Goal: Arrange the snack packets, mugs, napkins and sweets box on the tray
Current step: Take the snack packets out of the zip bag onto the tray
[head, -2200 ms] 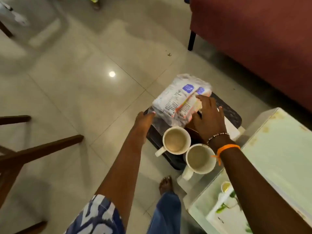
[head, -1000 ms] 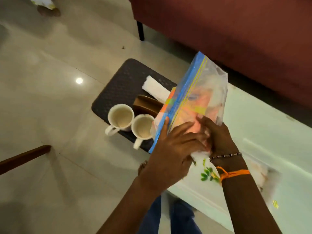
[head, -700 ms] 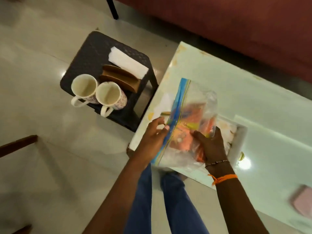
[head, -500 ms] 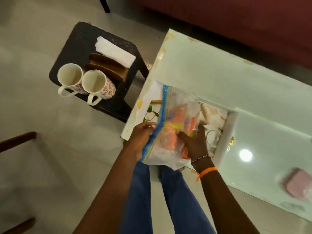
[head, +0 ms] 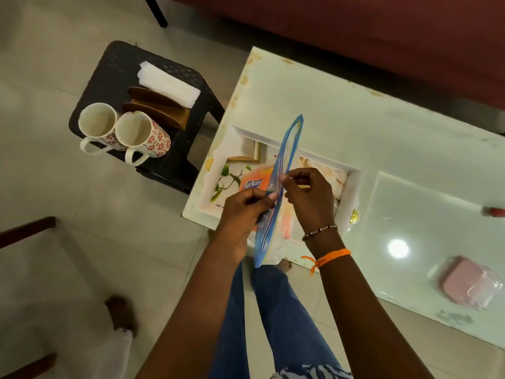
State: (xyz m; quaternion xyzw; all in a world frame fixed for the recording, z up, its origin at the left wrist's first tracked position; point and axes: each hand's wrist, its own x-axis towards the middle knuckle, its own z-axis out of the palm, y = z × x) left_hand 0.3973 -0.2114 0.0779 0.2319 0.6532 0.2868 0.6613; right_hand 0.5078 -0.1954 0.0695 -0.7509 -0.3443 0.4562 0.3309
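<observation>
Way off to the left of both hands: two mugs [head: 124, 131] and one napkin stack [head: 168, 87]. Left hand [head: 243, 212] and right hand [head: 310, 198] each pinch one lip of one zip bag [head: 284, 170] over the tray [head: 352, 184]. The bag's blue zip edge runs lengthwise away from the person, packets inside.

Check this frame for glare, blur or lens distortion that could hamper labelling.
Head view: a bright lamp reflection glares on the glossy white table; the pink box near the right edge is soft; wide-angle bending shows at the borders; the zip bag stays legible.
</observation>
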